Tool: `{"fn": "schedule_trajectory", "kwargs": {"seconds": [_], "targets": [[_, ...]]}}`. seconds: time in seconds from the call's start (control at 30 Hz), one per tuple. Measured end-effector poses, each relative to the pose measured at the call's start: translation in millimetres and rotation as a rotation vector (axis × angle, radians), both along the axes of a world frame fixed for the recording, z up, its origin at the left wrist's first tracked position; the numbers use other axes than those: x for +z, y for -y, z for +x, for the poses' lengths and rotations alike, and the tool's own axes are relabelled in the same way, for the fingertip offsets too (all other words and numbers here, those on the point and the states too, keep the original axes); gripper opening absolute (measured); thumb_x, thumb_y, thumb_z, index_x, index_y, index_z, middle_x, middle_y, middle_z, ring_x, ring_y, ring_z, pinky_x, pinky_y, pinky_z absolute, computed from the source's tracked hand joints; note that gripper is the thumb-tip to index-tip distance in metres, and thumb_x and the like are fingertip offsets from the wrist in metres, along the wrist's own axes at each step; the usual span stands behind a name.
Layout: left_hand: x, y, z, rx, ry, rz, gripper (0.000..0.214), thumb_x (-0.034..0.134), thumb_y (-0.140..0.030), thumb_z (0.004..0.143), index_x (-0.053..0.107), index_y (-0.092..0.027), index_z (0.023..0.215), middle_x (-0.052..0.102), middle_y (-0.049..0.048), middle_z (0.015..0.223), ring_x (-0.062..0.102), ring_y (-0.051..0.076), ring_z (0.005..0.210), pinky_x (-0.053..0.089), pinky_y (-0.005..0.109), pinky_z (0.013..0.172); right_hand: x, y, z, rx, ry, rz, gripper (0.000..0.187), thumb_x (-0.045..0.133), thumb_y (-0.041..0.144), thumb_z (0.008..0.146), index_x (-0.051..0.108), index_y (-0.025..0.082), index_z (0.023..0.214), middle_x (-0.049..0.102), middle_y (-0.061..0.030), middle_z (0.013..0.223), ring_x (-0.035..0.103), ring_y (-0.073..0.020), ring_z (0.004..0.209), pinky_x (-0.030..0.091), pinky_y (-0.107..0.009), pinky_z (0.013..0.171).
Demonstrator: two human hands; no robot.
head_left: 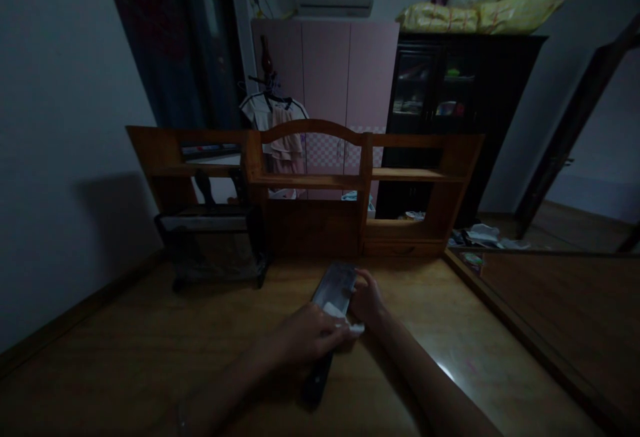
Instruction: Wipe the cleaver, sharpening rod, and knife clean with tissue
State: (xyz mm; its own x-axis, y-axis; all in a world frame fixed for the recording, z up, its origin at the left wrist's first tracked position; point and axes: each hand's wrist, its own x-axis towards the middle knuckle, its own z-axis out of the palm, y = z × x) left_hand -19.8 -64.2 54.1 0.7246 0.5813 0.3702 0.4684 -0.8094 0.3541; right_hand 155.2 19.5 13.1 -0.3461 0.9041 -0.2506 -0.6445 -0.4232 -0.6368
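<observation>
A cleaver [334, 287] with a wide grey blade and a dark handle [317, 380] lies on the wooden table [150, 344], blade pointing away from me. My left hand [305, 336] rests over the near end of the blade, fingers curled on a small white wad [334, 310] pressed to the metal. My right hand [367, 298] grips the blade's right edge with bent fingers. A bit of white [357, 330] shows between the two hands.
A wooden shelf unit [310, 184] stands across the far side of the table. A dark wire rack [210, 237] sits at its left. The table's raised right rim [505, 310] runs diagonally. The room is dim; wardrobes and hanging clothes are behind.
</observation>
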Motion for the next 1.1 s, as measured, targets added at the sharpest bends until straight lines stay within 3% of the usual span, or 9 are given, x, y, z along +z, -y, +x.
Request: {"fn": "schedule_trajectory", "kwargs": {"seconds": [0.1,0.2,0.33,0.5,0.67,0.8,0.97,1.1], "targets": [[-5.3,27,1,0.074,-0.038,0.017,0.033,0.038,-0.025,0.097,0.058,-0.021,0.123,0.062,0.0053,0.124,0.062,0.018,0.108,0.047,0.029,0.095,-1.4,-1,1,0.022,0.005,-0.016,0.029,0.057,0.044,0.077,0.065,0.017,0.071,0.064,-0.0042,0.059,0.059,-0.0184,0.055,0.048,-0.031,0.061],[-18.9,52,1,0.148,-0.072,0.045,0.044,0.037,-0.021,0.097,0.04,-0.02,0.141,0.044,0.0068,0.143,0.041,0.02,0.132,0.036,0.036,0.11,-3.5,-2,1,0.022,-0.005,-0.005,0.027,0.058,0.042,0.077,0.064,0.017,0.069,0.064,-0.0035,0.058,0.058,-0.0175,0.055,0.047,-0.029,0.058],[-34.5,78,-3,0.204,-0.082,0.106,0.05,0.037,-0.018,0.096,0.03,-0.02,0.146,0.037,0.0061,0.147,0.034,0.019,0.135,0.035,0.034,0.111,-5.8,-3,2,0.006,-0.029,0.014,0.025,0.058,0.039,0.076,0.062,0.017,0.066,0.06,-0.0013,0.054,0.057,-0.016,0.053,0.047,-0.029,0.059],[-46.9,100,-3,0.288,-0.024,0.205,0.046,0.042,-0.017,0.094,0.04,-0.02,0.141,0.045,0.0068,0.142,0.041,0.019,0.13,0.038,0.028,0.107,-5.1,-2,3,-0.007,-0.032,0.007,0.025,0.057,0.039,0.076,0.062,0.017,0.067,0.06,-0.0012,0.055,0.056,-0.0156,0.052,0.046,-0.029,0.057],[-56.7,102,8,0.379,-0.058,0.265,0.051,0.037,-0.011,0.094,0.033,-0.018,0.144,0.042,0.0076,0.144,0.04,0.019,0.131,0.041,0.031,0.106,-6.0,-2,2,-0.011,-0.038,0.016,0.024,0.058,0.039,0.076,0.061,0.017,0.067,0.061,-0.0022,0.056,0.055,-0.0156,0.051,0.044,-0.028,0.054],[-49.7,92,20,0.4,-0.097,0.274,0.053,0.028,-0.006,0.094,0.029,-0.02,0.146,0.037,0.0054,0.147,0.037,0.017,0.133,0.036,0.036,0.111,-7.6,-3,3,-0.01,-0.051,0.036,0.023,0.058,0.038,0.075,0.061,0.018,0.065,0.062,-0.0026,0.056,0.055,-0.0152,0.051,0.042,-0.026,0.051],[-37.8,72,40,0.39,-0.089,0.293,0.048,0.03,-0.01,0.096,0.036,-0.017,0.143,0.035,0.0094,0.148,0.036,0.021,0.134,0.031,0.04,0.114,-6.7,-2,4,-0.004,-0.035,0.04,0.023,0.057,0.037,0.077,0.063,0.017,0.066,0.065,-0.0032,0.058,0.056,-0.0154,0.051,0.045,-0.027,0.054],[-40.9,69,41,0.392,-0.07,0.301,0.046,0.031,-0.011,0.097,0.037,-0.018,0.142,0.037,0.0098,0.147,0.039,0.022,0.132,0.033,0.043,0.112,-7.4,-2,4,-0.021,-0.018,0.075,0.023,0.058,0.036,0.076,0.063,0.018,0.065,0.065,-0.0039,0.058,0.058,-0.0164,0.052,0.047,-0.029,0.056]]}}
